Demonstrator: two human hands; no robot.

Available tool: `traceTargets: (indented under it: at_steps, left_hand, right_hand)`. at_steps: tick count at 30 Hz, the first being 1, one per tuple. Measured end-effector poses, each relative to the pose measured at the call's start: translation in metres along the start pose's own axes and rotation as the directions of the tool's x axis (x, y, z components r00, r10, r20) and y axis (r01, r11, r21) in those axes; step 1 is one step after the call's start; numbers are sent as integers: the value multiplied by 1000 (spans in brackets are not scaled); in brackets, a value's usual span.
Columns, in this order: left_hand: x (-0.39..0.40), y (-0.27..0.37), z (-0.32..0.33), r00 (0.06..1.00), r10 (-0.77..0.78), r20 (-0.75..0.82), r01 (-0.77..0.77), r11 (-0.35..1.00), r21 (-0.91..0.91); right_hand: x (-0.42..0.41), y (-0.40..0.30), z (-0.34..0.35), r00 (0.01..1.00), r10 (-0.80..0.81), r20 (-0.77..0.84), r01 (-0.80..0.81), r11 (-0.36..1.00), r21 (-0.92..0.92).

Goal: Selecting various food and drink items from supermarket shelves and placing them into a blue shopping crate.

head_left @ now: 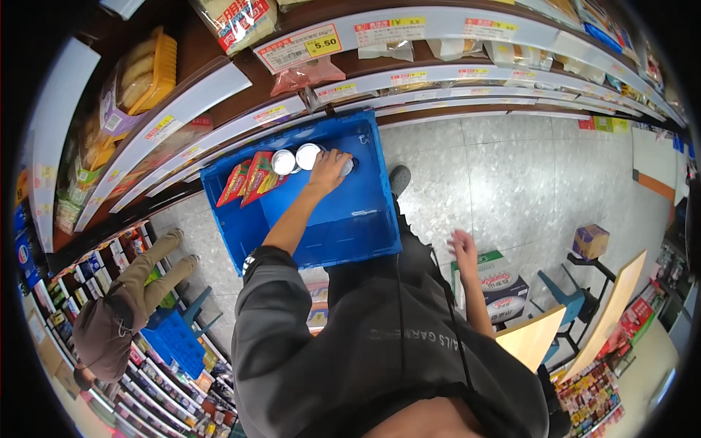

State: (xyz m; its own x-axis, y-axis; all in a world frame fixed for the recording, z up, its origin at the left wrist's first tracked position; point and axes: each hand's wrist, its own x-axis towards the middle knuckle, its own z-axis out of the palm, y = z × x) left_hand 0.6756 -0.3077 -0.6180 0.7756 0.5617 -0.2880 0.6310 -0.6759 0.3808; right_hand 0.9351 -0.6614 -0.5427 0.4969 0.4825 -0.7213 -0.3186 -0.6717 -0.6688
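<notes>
A blue plastic crate (328, 230) sits in front of me, against the lower shelves. Inside it, my left hand (327, 168) grips the top of a round container (346, 166), which my fingers partly cover. Two more containers with white round tops stand beside it, a larger one (308, 155) touching my hand and a smaller one (283, 162) to its left. Farther left, two red and yellow snack packets (259, 178) lean side by side. My right hand (465, 251) hangs empty at my right side, fingers loosely apart, outside the crate.
Shelves of packaged bread (137, 82) with price labels (299, 48) run along the front and left. A printed carton (501, 290) stands on the floor at my right, near wooden boards (534, 336) and a blue stool (564, 295). Another person (112, 328) stands at left beside a blue basket (175, 339).
</notes>
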Motion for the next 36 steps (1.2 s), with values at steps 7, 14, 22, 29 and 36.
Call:
traceTargets:
  at_steps: [7, 14, 22, 29, 36]
  left_hand:
    - [47, -6, 47, 962, -267, -58, 271, 899, 344]
    - [46, -19, 75, 940, -326, -103, 330, 785, 524]
    - [-16, 59, 30, 937, -320, -142, 330, 942, 58]
    - [-111, 81, -9, 962, -256, -98, 251, 966, -57]
    - [-109, 73, -160, 998, -41, -50, 4, 813, -582]
  right_hand:
    - [-47, 81, -77, 938, 303, -171, -278, 948, 153]
    - [-57, 106, -101, 905, 412, -108, -397, 907, 141]
    - [-5, 76, -79, 947, 321, -10, -322, 947, -12]
    - [32, 53, -16, 970, 198, 141, -208, 976, 60]
    - [30, 58, 19, 989, 130, 66, -138, 980, 140]
